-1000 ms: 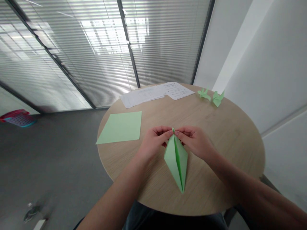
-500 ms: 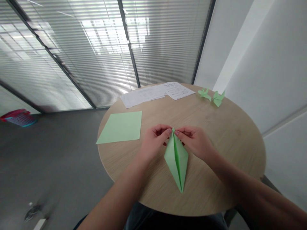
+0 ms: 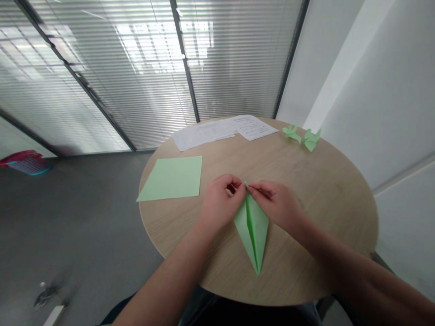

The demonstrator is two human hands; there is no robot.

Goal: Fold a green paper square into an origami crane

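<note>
Head-worn camera, facing forward, angled down

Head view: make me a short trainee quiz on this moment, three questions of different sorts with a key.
1. True or false: the left hand and right hand meet at the far end of the kite-shaped folded green paper.

2. Where does the flat green sheet lie?
A) On the floor
B) On the table, to the left of the hands
C) On top of the white papers

3. How many small green origami figures are near the table's far right edge?

Key: 1. True. 2. B. 3. Two.
</note>
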